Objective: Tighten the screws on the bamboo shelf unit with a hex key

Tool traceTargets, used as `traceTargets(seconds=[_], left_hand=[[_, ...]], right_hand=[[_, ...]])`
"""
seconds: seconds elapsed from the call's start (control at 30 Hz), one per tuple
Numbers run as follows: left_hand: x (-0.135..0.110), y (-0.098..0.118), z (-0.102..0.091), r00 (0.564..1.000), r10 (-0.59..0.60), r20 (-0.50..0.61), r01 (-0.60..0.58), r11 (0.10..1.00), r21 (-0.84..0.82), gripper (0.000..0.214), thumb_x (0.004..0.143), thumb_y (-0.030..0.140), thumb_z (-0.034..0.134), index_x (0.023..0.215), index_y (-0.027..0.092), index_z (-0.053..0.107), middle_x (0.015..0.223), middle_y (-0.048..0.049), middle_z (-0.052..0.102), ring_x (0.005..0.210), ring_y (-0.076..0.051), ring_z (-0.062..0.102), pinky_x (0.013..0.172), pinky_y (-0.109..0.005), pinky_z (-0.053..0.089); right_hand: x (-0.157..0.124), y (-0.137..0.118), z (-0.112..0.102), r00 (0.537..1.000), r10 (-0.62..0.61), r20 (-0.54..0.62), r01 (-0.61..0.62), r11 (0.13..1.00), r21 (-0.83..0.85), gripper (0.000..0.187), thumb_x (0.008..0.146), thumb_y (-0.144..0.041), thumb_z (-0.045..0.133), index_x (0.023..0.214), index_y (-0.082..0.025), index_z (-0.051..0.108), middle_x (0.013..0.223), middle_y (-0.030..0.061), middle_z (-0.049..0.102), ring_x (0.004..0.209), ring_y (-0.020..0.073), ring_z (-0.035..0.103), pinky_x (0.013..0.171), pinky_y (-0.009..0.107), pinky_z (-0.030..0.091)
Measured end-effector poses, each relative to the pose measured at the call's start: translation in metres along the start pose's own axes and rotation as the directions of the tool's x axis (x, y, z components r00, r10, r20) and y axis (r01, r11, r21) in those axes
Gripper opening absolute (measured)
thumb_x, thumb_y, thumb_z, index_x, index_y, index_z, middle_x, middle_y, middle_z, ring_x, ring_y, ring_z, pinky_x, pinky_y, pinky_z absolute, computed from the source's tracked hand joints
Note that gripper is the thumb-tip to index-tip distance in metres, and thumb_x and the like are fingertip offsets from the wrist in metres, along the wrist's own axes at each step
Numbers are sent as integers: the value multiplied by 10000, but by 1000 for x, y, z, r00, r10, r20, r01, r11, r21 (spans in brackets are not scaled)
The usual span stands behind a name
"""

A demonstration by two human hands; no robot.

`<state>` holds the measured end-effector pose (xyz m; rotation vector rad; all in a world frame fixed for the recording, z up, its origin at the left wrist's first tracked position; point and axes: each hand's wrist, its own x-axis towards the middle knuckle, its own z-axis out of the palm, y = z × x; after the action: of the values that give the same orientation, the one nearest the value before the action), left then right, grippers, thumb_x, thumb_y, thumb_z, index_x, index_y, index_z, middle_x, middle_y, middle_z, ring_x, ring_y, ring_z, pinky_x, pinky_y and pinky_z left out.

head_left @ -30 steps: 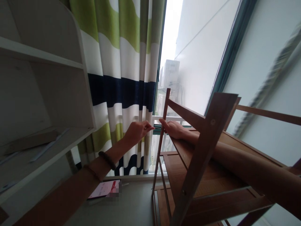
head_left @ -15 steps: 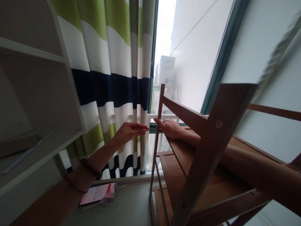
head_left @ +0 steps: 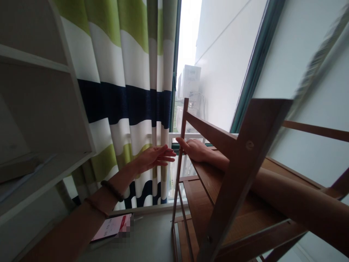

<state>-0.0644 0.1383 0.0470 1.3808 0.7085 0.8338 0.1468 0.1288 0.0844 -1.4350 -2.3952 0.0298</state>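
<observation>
Looking out of the head camera, the wooden rack (head_left: 240, 171) fills the frame from 3 to 5 o'clock. Its shelf boards run lengthwise from close to the lens away toward 9 o'clock, where they end at the far post (head_left: 183, 123). That post stands nearly upright at centre, its long axis running 12 to 6 with the top leaning a touch to 1 o'clock.

The right hand (head_left: 194, 149) lies on the upper shelf board, forearm stretched along it, pointing at 9 o'clock. One finger crosses the post, but I cannot tell whether the hand grips it or only rests there. The left hand (head_left: 154, 158) comes up from 7 o'clock with its fingers straight and slightly apart, holding nothing. The tips point to 3 o'clock, just beside the post, and contact is too close to call. A dark bead bracelet (head_left: 112, 190) sits on that wrist.

At 7 o'clock, low on the grey surface (head_left: 152, 236), lies a flat screen (head_left: 110, 226) showing red and white, its writing too small and blurred to read. At 9 o'clock stands a white bookcase (head_left: 68, 72), with something flat and pale (head_left: 16, 169) lying in its lower compartment, blurred. A striped curtain (head_left: 131, 91) in green, white and navy hangs at 11 o'clock. Beyond it is the window frame (head_left: 253, 65), and a white outdoor unit (head_left: 191, 82) shows through the glass at 12.
</observation>
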Motion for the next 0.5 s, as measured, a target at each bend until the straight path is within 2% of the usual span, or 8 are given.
traceTargets(seconds=[0.07,0.13,0.2,0.27,0.33,0.4,0.43,0.5], left_hand=[[1,8,-5,993,-111,37,109,993,49,341,742,419,619,848,97,656,897,-126,686,719,-141,657,534,-181,513],[2,16,-10,981,-181,67,174,980,98,344,731,434,624,772,93,652,736,-88,676,571,-92,609,460,-155,468],[4,25,-12,972,-214,94,200,970,139,324,723,432,633,721,108,640,607,-26,622,474,-52,532,416,-138,420],[5,33,-10,975,-202,92,177,958,223,285,688,402,676,702,121,631,582,5,593,464,-42,503,423,-139,409],[4,40,-4,991,-127,50,99,920,380,277,653,386,708,717,128,631,630,-5,618,520,-71,544,476,-175,449],[-1,41,5,999,45,-4,-35,821,569,298,656,409,695,754,134,638,676,-25,644,572,-118,586,533,-237,486],[-4,39,9,985,169,-27,-109,743,661,304,666,422,682,770,139,643,682,-30,649,579,-135,594,551,-263,493],[-11,29,16,904,425,-49,-216,552,806,300,686,438,657,800,160,660,695,-34,655,590,-155,603,593,-299,498]], right_hand=[[-1,1,0,1000,-14,2,14,1000,-6,552,846,-613,322,739,-198,671,732,26,669,693,172,599,654,247,401],[-2,0,-1,1000,-27,6,27,1000,-9,554,843,-614,331,726,-195,673,745,36,675,715,183,606,665,250,404],[-4,-2,-3,1000,-26,16,26,1000,-8,573,848,-614,314,725,-189,678,756,46,680,733,190,611,676,252,409],[-5,-5,-6,1000,-12,20,12,1000,-5,598,858,-611,283,735,-184,683,763,52,683,745,193,614,688,254,412],[-7,-9,-9,1000,0,25,0,1000,2,630,873,-601,240,732,-182,687,758,53,684,739,190,615,692,255,413],[-8,-12,-10,999,11,30,-12,1000,13,683,888,-590,173,700,-180,686,739,55,680,710,188,613,676,258,412],[-8,-13,-10,999,15,29,-16,1000,20,708,892,-586,141,685,-181,685,731,58,678,693,188,611,661,261,410],[-7,-12,-9,1000,17,19,-18,999,27,730,892,-584,114,668,-183,681,719,62,672,663,189,607,630,265,405]])
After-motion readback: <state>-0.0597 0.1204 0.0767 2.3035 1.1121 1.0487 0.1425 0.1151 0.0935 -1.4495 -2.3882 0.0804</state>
